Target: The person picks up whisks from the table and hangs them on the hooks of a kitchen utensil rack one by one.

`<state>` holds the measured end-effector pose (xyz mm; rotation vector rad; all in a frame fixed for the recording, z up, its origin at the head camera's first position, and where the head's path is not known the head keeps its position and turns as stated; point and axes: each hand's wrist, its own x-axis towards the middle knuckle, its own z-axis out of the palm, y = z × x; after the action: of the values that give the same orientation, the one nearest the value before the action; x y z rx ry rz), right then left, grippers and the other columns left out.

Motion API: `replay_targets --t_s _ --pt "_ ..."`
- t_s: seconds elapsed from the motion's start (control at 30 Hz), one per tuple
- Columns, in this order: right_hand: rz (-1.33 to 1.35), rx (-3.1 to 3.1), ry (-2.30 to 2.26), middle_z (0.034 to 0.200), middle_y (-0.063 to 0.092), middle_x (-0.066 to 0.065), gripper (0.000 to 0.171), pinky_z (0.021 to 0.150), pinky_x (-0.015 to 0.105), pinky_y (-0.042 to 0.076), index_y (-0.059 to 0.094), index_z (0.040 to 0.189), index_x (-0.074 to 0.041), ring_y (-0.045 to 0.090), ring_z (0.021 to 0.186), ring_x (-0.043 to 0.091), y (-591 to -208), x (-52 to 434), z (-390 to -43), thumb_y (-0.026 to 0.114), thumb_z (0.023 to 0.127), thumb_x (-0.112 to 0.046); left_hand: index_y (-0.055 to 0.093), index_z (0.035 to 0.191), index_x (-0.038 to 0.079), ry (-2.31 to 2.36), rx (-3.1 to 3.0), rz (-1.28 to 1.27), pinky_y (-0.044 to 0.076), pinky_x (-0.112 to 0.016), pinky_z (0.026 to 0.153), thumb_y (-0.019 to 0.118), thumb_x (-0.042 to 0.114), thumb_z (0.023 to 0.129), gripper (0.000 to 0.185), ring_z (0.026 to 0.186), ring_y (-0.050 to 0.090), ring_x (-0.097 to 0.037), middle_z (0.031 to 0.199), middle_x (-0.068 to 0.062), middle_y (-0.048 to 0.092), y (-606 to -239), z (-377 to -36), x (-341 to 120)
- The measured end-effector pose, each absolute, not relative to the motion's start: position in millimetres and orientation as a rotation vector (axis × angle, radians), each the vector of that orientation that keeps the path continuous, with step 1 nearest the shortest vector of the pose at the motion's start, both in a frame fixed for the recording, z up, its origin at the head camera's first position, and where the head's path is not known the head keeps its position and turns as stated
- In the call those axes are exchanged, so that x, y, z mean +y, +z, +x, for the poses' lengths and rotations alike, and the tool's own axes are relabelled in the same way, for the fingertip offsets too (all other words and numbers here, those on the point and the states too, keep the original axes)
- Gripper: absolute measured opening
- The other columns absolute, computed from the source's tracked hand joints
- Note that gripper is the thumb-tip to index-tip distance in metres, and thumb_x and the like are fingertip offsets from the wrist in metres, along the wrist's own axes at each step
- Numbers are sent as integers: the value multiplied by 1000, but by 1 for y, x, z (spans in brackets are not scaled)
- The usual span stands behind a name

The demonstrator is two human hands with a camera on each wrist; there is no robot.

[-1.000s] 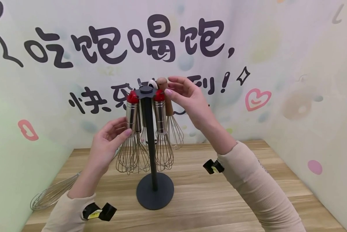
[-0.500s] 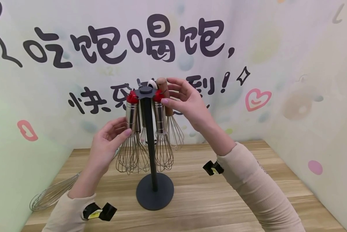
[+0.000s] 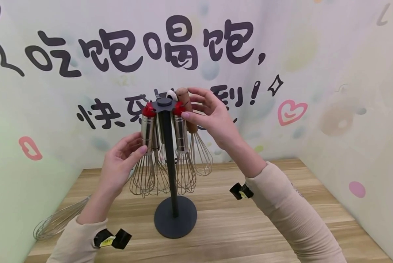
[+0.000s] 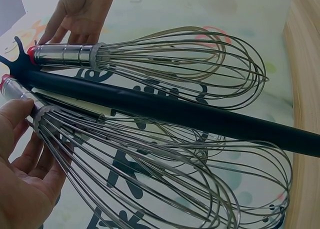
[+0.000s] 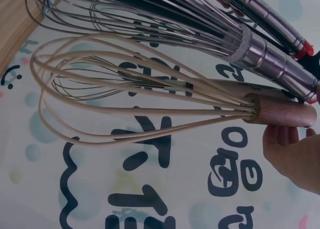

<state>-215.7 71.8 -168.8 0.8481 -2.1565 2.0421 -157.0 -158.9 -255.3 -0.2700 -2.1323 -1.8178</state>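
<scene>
Whisks hang around the top of a dark upright rack (image 3: 170, 157). My left hand (image 3: 119, 160) pinches the steel handle of the left whisk (image 3: 147, 133), thumb in front and fingers behind, as the left wrist view also shows. My right hand (image 3: 213, 111) has its fingers behind the wooden-handled whisk (image 3: 192, 122), which has pale wires (image 5: 135, 110) in the right wrist view. The right thumb lies across the red-topped steel handle of the neighbouring whisk (image 3: 181, 133). More whisks hang behind, partly hidden.
The rack stands on a round dark base (image 3: 175, 223) on the wooden table (image 3: 236, 233). Another wire whisk (image 3: 61, 217) lies at the table's left, partly behind the left forearm. A printed backdrop (image 3: 315, 138) rises behind the table.
My right thumb has moved left and down onto the steel handle. The wooden-handled whisk has tilted, its wires swinging right and slightly down. The left whisk has shifted slightly left.
</scene>
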Motion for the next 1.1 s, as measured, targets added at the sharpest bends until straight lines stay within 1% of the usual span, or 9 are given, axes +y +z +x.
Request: replay_targets --t_s 0.17,0.4,0.5,0.6,0.83,1.0,1.1 --pt "850 -2167 2037 135 52 12 58 101 42 49 45 140 -12 53 123 24 -168 72 -215 64 87 -1 47 137 2 -1841 -2113 -277 47 -7 86 59 15 94 46 105 55 -1 110 19 57 -255 -158 -159" --pt "858 -2198 2014 134 52 10 56 89 32 52 48 139 -11 54 122 22 -167 71 -213 65 87 -2 46 137 -1 -1860 -2087 -298 47 -8 87 59 13 95 47 105 56 0 110 19 58 -255 -160 -161" --pt "859 -2196 2014 133 52 9 56 87 29 52 48 139 -11 54 122 21 -167 71 -213 65 86 -2 46 137 -1 -1868 -2080 -302 48 -8 87 59 13 94 47 105 57 0 110 19 59 -255 -160 -162" --pt "861 -2193 2013 133 52 10 57 85 28 53 48 139 -11 54 121 22 -167 71 -212 65 86 -1 45 137 -2 -1878 -2074 -305 48 -8 87 59 13 94 48 105 57 0 110 19 59 -255 -161 -163" --pt "865 -2210 2011 131 52 9 60 84 28 55 47 140 -15 54 118 20 -166 70 -210 67 85 -2 45 138 0 -1886 -2077 -274 48 -8 87 60 16 94 50 105 56 -1 110 19 59 -254 -162 -165" --pt "897 -2186 2015 126 52 9 57 79 28 56 49 139 -13 55 114 21 -165 68 -206 66 86 0 45 139 2 -1872 -2089 -266 48 -8 87 60 19 94 51 106 57 -1 111 19 59 -256 -164 -169" --pt "913 -2177 2008 125 52 9 55 75 28 56 48 138 -11 55 112 21 -166 66 -206 64 87 2 44 140 1 -1888 -2068 -284 48 -8 88 60 19 94 51 105 57 0 111 20 59 -257 -165 -171"
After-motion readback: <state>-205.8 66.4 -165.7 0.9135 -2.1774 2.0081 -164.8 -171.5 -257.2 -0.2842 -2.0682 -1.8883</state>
